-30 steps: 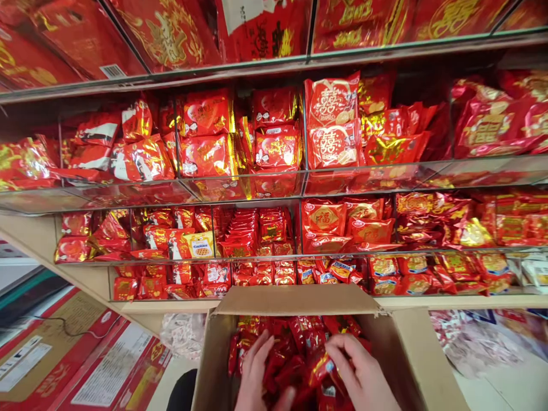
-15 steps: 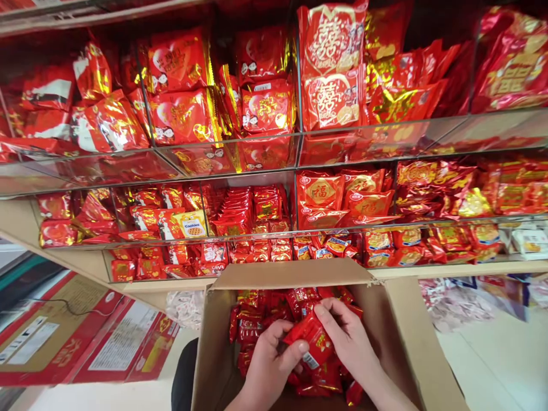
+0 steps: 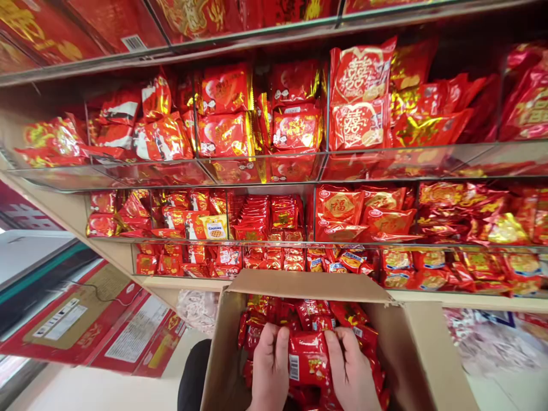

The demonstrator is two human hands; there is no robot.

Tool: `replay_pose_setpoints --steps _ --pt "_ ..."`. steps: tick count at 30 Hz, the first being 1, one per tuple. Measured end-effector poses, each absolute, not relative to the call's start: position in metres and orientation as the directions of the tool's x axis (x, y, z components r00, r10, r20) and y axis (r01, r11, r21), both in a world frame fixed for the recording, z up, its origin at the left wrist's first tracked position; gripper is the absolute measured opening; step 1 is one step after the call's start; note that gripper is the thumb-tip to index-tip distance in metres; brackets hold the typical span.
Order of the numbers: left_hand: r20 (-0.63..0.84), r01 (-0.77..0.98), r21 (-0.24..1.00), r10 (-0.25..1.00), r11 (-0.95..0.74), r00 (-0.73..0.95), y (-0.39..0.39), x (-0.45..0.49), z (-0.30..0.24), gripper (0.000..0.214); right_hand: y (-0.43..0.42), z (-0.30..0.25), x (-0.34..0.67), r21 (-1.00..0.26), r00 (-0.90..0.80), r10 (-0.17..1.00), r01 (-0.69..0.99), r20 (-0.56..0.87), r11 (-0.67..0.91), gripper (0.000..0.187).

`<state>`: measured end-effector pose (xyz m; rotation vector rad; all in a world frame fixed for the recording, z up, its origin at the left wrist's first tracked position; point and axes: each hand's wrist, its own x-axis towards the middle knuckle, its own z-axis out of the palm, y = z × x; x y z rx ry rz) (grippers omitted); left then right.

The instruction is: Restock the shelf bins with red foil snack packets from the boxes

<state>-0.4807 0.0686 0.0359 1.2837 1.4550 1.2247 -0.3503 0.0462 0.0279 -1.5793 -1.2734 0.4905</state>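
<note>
Between my two hands is a red snack packet with gold print and a white barcode on its left part. My left hand pinches its left edge with thumb and fingers. At the packet's right edge, my right hand is closed on it in the same way. Directly beneath lies a heap of similar red packets inside an open cardboard box, and my hands hide part of the heap.
Shelves with clear front strips rise behind the box, stocked with red and gold packets. A yellow cookie packet stands out among them. Red printed cartons lie at left, and clear plastic bags sit low at right.
The packet has turned from tilted to nearly level, with both hands now on its opposite side edges. The view has shifted left and up, showing more of the upper shelf.
</note>
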Motion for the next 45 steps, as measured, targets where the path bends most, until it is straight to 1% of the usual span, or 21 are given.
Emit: replay_pose_setpoints --steps 3,5,7,8,10,12,14,16,17,19,21,23,25,26,28,29,31,34,37,42,45 --pt "0.046 0.182 0.983 0.988 -0.019 -0.146 0.068 -0.484 0.037 0.033 0.045 0.028 -0.354 -0.852 0.360 0.878 0.515 0.316 0.095 0.029" --pt "0.016 0.149 0.989 0.985 0.009 -0.171 0.068 -0.486 0.039 0.033 0.046 0.031 -0.352 -0.826 0.338 0.861 0.543 0.381 0.152 0.026" --pt "-0.096 0.082 0.990 0.973 0.116 -0.210 0.069 -0.488 0.043 0.032 0.049 0.035 -0.346 -0.753 0.292 0.812 0.608 0.506 0.250 0.022" --pt "-0.189 0.026 0.980 0.961 0.198 -0.200 0.069 -0.489 0.046 0.034 0.051 0.038 -0.343 -0.681 0.241 0.768 0.658 0.593 0.320 0.020" --pt "-0.410 -0.122 0.908 0.910 0.402 -0.056 0.070 -0.490 0.055 0.044 0.053 0.045 -0.335 -0.480 0.041 0.678 0.738 0.734 0.474 0.018" --pt "-0.585 -0.235 0.738 0.774 0.632 0.243 0.072 -0.490 0.065 0.054 0.054 0.053 -0.329 -0.276 -0.207 0.598 0.740 0.774 0.614 0.020" --pt "-0.607 -0.297 0.561 0.628 0.772 0.487 0.072 -0.489 0.073 0.049 0.052 0.060 -0.326 -0.156 -0.404 0.559 0.694 0.724 0.703 0.017" --pt "-0.553 -0.398 0.494 0.633 0.773 0.542 0.072 -0.488 0.077 0.032 0.048 0.063 -0.325 -0.127 -0.507 0.565 0.660 0.651 0.740 0.007" --pt "-0.518 -0.462 0.501 0.681 0.732 0.518 0.072 -0.489 0.078 0.032 0.045 0.063 -0.325 -0.155 -0.529 0.584 0.645 0.616 0.748 0.005" --pt "-0.454 -0.560 0.534 0.773 0.634 0.443 0.072 -0.490 0.080 0.049 0.039 0.058 -0.325 -0.288 -0.487 0.646 0.620 0.588 0.730 0.014" --pt "-0.402 -0.604 0.552 0.818 0.575 0.411 0.071 -0.493 0.080 0.064 0.035 0.050 -0.326 -0.500 -0.294 0.737 0.579 0.608 0.644 0.018" --pt "-0.357 -0.632 0.564 0.847 0.531 0.393 0.070 -0.496 0.081 0.070 0.034 0.042 -0.329 -0.728 0.009 0.834 0.493 0.551 0.476 0.016" --pt "-0.320 -0.649 0.573 0.866 0.500 0.384 0.068 -0.497 0.080 0.068 0.036 0.037 -0.333 -0.921 0.253 0.909 0.298 0.331 0.252 0.021" --pt "-0.310 -0.652 0.574 0.868 0.495 0.387 0.068 -0.497 0.079 0.065 0.038 0.037 -0.336 -0.978 0.292 0.940 0.162 0.177 0.134 0.026" --pt "-0.301 -0.652 0.577 0.870 0.493 0.392 0.067 -0.495 0.077 0.058 0.042 0.038 -0.341 -0.992 0.201 0.975 -0.102 -0.098 -0.079 0.032" --pt "-0.304 -0.652 0.575 0.869 0.494 0.391 0.067 -0.494 0.076 0.053 0.044 0.040 -0.343 -0.968 0.125 0.975 -0.196 -0.181 -0.155 0.032" --pt "-0.339 -0.662 0.562 0.868 0.496 0.363 0.067 -0.491 0.075 0.039 0.045 0.043 -0.346 -0.933 0.044 0.968 -0.283 -0.246 -0.224 0.028" --pt "-0.427 -0.688 0.510 0.846 0.516 0.318 0.068 -0.490 0.077 0.020 0.044 0.045 -0.348 -0.927 0.085 0.964 -0.307 -0.251 -0.214 0.026" --pt "-0.457 -0.682 0.489 0.825 0.544 0.332 0.069 -0.491 0.078 0.024 0.042 0.042 -0.349 -0.922 0.113 0.963 -0.334 -0.246 -0.196 0.029" --pt "-0.411 -0.698 0.526 0.864 0.486 0.291 0.069 -0.495 0.061 0.022 0.041 0.038 -0.359 -0.917 0.101 0.966 -0.351 -0.237 -0.188 0.029" --pt "-0.417 -0.689 0.560 0.875 0.460 0.246 0.069 -0.497 0.046 0.022 0.039 0.036 -0.365 -0.941 0.085 0.984 -0.316 -0.158 -0.124 0.044"
